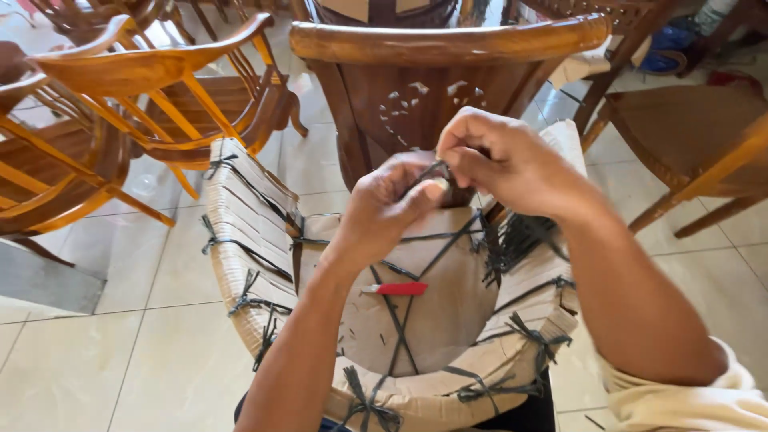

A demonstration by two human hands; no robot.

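A chair wrapped in brown cardboard stands in front of me, bound with black plastic string knotted in many places. My left hand and my right hand meet above the wrapped seat. Both pinch the same black string between thumb and fingers, fingertips touching. A red-handled cutter lies on the cardboard-covered seat just below my left wrist. A bundle of loose black string ends hangs under my right hand.
A dark carved wooden chair stands right behind the wrapped one. Lighter bare wooden chairs crowd the left, and another chair sits at the right. Pale floor tiles show at lower left.
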